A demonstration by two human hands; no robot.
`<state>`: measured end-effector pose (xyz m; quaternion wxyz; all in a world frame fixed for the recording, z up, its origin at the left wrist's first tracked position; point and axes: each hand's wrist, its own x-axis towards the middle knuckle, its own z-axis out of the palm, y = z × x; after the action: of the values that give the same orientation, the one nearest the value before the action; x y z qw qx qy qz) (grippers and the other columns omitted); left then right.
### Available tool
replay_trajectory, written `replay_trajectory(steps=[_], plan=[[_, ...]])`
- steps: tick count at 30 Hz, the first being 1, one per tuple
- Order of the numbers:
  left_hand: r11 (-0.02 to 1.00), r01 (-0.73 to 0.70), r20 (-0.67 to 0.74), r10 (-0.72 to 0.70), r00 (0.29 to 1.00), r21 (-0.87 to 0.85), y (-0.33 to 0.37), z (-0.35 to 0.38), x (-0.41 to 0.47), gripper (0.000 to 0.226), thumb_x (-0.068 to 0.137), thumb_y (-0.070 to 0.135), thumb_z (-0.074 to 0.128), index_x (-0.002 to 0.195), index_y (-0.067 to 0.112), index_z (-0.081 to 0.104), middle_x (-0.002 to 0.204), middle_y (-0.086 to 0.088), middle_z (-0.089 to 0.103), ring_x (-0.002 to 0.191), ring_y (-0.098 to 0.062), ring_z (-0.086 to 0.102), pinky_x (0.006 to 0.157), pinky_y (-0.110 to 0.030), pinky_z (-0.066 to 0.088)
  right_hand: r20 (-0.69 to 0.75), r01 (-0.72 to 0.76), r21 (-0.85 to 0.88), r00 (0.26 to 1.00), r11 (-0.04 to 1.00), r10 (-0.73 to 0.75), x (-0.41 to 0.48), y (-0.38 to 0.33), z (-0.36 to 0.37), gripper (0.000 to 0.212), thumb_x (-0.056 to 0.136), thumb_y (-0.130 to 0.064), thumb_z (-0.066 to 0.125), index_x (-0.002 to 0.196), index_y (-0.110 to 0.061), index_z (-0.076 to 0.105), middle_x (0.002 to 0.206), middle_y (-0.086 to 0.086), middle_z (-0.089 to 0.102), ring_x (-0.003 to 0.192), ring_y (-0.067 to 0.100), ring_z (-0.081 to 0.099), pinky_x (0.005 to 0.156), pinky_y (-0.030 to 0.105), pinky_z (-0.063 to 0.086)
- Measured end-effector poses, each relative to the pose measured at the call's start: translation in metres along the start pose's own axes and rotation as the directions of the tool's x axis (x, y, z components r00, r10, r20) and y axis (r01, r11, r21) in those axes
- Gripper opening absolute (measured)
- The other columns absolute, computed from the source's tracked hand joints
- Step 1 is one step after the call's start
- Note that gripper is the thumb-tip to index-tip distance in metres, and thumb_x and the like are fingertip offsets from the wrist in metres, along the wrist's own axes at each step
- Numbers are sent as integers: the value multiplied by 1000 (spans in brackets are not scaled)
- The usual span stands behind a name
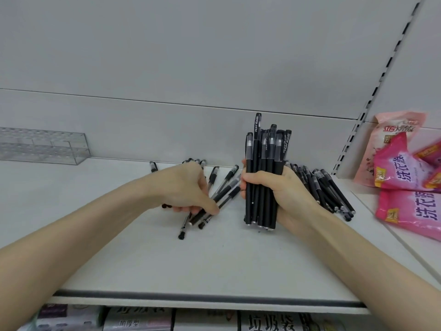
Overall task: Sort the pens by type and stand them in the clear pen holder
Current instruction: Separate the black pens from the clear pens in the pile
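My right hand [284,194] grips an upright bundle of several black pens [265,173], their lower ends resting on the white shelf [143,259]. My left hand [188,189] holds several clear-barrelled pens [223,195] that lie slanted on the shelf, with my thumb pressed on them. More black pens [331,192] lie in a loose heap behind and to the right of my right hand. The clear pen holder [43,148] stands at the far left against the back wall, with no pens visible in it.
Pink detergent pouches [405,168] are piled at the right on the neighbouring shelf section. A slotted upright [372,99] runs up the back wall at the right. Packaged goods [167,321] fill the shelf below the front edge.
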<state>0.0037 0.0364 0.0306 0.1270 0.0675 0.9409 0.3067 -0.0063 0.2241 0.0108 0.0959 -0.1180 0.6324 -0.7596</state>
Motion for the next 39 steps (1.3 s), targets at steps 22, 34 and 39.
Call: replay_trajectory(steps=[22,34,39], plan=[[848,-353,-348,217,912,-396,33,-11,-9,74,57,66,75,113,23,56,102,5,69,91,-3,65,80,-22,48,86,137,-138,988,981,-126,-14,2,15,15,78,-3,72,90,-8,65,85,11,66,81,28,67,82,44,56],[587,-712,-526,494,692,-386,57,11,-18,49,60,9,83,104,13,63,101,-5,69,92,-20,69,84,-35,55,198,306,-393,949,867,-245,-18,8,21,11,66,3,69,73,4,61,74,17,62,71,19,62,71,34,53],[610,-715,-526,507,683,-342,57,13,-24,35,66,10,82,97,14,67,96,-5,70,89,-17,69,83,-29,54,209,266,-409,958,873,-194,-22,8,21,11,71,7,70,72,-4,66,74,7,67,74,16,64,75,33,54]])
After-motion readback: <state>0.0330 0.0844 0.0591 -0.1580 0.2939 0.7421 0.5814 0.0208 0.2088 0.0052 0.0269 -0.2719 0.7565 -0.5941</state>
